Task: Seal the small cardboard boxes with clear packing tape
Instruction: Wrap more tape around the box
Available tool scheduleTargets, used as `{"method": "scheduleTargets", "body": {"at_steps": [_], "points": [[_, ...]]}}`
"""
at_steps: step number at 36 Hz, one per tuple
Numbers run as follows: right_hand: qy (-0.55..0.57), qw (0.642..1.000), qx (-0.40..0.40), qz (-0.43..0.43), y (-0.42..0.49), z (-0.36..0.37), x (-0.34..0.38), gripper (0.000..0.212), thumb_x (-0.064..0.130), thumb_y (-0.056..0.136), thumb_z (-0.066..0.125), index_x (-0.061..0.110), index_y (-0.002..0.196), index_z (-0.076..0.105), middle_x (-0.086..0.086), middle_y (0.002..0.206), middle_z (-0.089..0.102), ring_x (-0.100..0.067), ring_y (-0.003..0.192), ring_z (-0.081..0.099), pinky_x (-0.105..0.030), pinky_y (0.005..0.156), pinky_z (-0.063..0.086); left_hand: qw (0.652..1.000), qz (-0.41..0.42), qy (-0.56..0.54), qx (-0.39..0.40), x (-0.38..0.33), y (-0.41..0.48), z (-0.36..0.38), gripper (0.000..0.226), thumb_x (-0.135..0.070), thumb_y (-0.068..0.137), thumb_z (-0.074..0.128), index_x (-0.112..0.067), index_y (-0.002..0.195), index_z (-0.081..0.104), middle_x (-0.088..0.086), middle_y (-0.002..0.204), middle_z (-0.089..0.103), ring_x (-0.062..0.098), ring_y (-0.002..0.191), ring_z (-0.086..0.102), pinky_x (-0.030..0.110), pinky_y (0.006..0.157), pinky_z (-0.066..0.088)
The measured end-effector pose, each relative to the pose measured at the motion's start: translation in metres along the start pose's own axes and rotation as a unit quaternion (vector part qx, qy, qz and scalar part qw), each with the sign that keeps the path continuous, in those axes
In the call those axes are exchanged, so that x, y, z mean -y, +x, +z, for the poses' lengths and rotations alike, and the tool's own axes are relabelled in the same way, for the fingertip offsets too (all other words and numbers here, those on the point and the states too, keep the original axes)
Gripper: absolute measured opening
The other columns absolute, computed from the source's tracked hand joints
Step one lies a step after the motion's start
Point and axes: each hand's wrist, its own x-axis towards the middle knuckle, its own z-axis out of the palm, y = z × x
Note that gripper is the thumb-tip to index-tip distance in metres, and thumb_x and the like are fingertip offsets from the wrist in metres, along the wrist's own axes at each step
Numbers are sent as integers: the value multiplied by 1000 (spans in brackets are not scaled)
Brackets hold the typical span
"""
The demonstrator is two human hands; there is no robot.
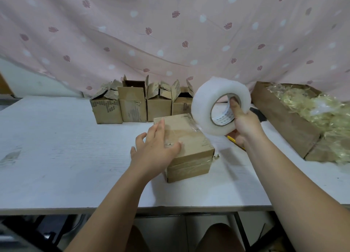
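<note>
A small closed cardboard box (pixel 191 147) stands on the white table (pixel 56 147) in front of me, with clear tape across its top and front. My left hand (pixel 155 147) lies flat on the box's left top, fingers straight. My right hand (pixel 242 121) holds a large roll of clear packing tape (pixel 208 104) in the air just right of the box, thumb inside the core. A strip of tape runs from the roll down to the box's far right corner.
Several small open cardboard boxes (pixel 132 104) stand in a row at the back of the table. A long cardboard tray of pale shredded filler (pixel 312 119) sits at the right. A yellow tool (pixel 232 138) lies partly hidden under my right hand. A pink patterned curtain hangs behind.
</note>
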Motion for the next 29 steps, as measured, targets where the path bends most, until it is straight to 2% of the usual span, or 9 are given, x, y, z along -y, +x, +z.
{"method": "scheduleTargets", "body": {"at_steps": [4,8,10,13,16,21,24,25,29], "points": [[-18,999,-17,-31,1,-16,-1,20,37,91,66,22,104,62,1,101,66,-14,89,64,-25,58,55,1000,5,-3,0,-1,0,0,78,-61,91,39,-40,151,-5,-23,157,4,20,142,4,53,115,17],[-20,999,-25,-4,0,-20,-9,19,38,90,67,24,101,63,-9,116,67,-27,106,64,-51,88,55,1000,2,-7,0,-4,0,1,77,-59,91,40,-40,152,-4,-24,156,4,19,141,5,53,114,18],[-28,999,-29,4,0,-20,-11,13,35,90,68,25,97,64,-8,110,68,-29,109,63,-55,93,52,1000,0,-7,-1,-3,-1,0,77,-59,91,40,-41,152,-4,-24,156,5,19,141,5,53,114,18],[-26,999,-45,15,4,-22,-15,7,24,89,71,25,91,64,-5,100,67,-26,102,64,-51,89,55,1000,2,0,1,-1,-2,-2,76,-58,92,40,-40,152,-4,-21,157,5,21,142,6,52,114,18],[-17,998,-57,23,5,-29,-20,12,16,89,71,25,89,63,-4,98,67,-25,91,64,-42,71,57,1000,5,3,0,0,-2,-2,76,-59,92,40,-40,152,-3,-21,157,5,21,141,7,50,114,19],[-61,994,-85,-26,5,-35,-30,18,12,88,71,28,84,62,-1,94,68,-25,96,65,-47,86,56,999,17,-32,-2,-1,3,0,75,-58,91,44,-41,152,4,-24,155,8,20,139,9,45,112,18],[-84,991,-89,-59,3,-32,-33,19,11,87,71,27,83,62,5,84,66,-13,79,64,-31,65,56,996,33,-86,5,-2,1,1,63,-54,91,46,-49,148,19,-26,152,12,16,138,9,40,111,17],[-100,989,-88,-71,3,-31,-35,17,11,87,71,26,86,62,4,86,67,-13,78,63,-27,63,53,996,41,-82,2,-4,0,0,58,-49,94,47,-50,146,24,-23,153,13,14,140,7,40,112,15],[-160,977,-94,-108,3,-31,-36,15,13,87,69,24,96,63,10,88,65,-18,91,62,-31,77,47,989,114,86,-36,-23,1,-4,43,-34,99,41,-40,142,42,-7,161,7,19,148,-5,40,118,2]]}}
